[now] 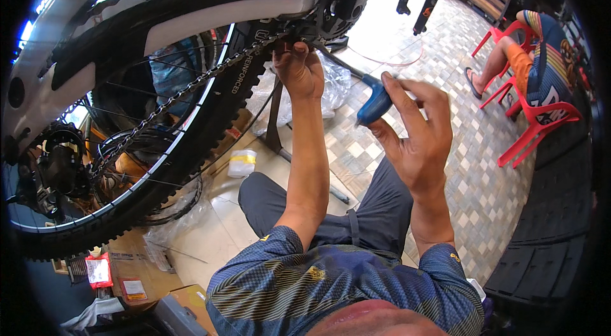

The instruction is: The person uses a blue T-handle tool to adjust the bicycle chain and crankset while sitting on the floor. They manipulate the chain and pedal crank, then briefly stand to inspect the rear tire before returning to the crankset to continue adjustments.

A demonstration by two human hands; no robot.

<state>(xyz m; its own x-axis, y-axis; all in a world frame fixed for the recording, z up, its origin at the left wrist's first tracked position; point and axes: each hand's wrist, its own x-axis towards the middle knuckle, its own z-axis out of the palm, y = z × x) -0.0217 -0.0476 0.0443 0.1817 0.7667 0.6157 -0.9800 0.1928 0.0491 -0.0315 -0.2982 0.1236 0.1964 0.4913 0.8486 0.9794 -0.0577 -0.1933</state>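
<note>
My right hand (420, 135) pinches the blue handle of a hex key (374, 102) between thumb and fingers. The key's dark shaft runs up and left to the underside of a raised bicycle, where its tip is hidden. Close by, my left hand (300, 72) reaches up with curled fingers beneath the bicycle frame (229, 11), near the crank (350, 5); whatever those fingers grip is hidden. Past the left hand slants the chain (184, 91), with the knobby rear tyre (210, 113) behind it. At the lower left hangs the rear derailleur (60, 164).
A person (550, 59) sits on a red plastic chair (541, 121) at the right. Under my hands are a stand leg (273, 126) and clear plastic wrapping (334, 84). A white packet (242, 163) lies near my knee. Cardboard boxes (137, 253) stand at the lower left.
</note>
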